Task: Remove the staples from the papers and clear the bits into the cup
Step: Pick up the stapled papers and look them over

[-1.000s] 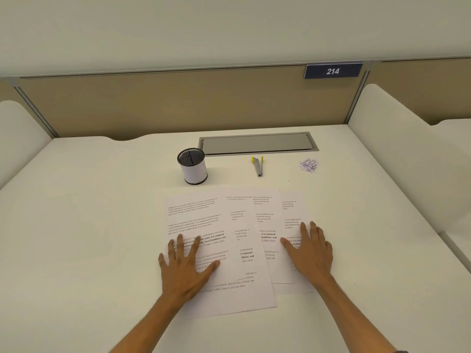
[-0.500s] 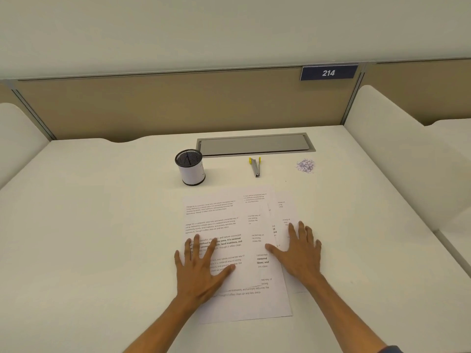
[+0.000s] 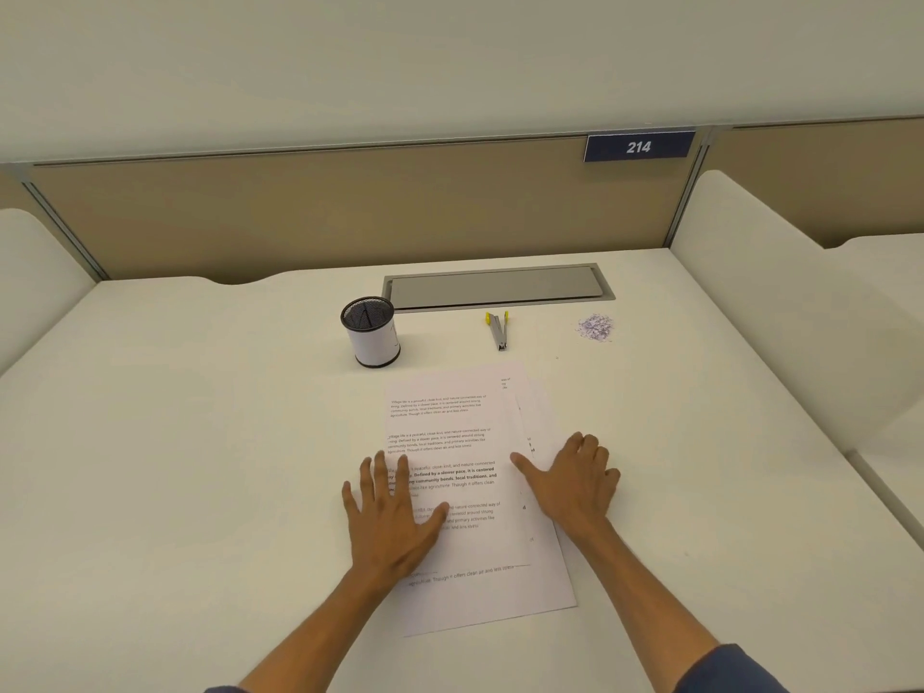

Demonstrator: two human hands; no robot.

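Pressing flat on the papers (image 3: 452, 442) with both hands, fingers spread and straight: left hand (image 3: 392, 517) on the near-left part of the stack, right hand (image 3: 575, 485) at the right edge, thumb reaching onto the top sheet, outer fingers a little bent. Pinching nothing with either hand. Sheets gathered into a loose overlapped stack, long axis running away from the palms toward the back of the desk (image 3: 200, 442), top sheet slightly skewed over the ones beneath.

Lying beyond the fingertips, past the far edge of the stack: staple remover (image 3: 497, 331), grey with yellow tabs, long axis pointing nearly straight back at the hands and tilted slightly. Closer to the right hand than the left, forward and a touch inward from it. Mesh cup (image 3: 370, 332) upright, forward of the left hand, just beyond the stack's far-left corner. Small heap of paper bits (image 3: 595, 326) forward and slightly outward of the right hand, well apart from the cup.

Likely calling for a forward reach with the right hand to the remover, left hand pinning the stack. Staples themselves too small to make out.
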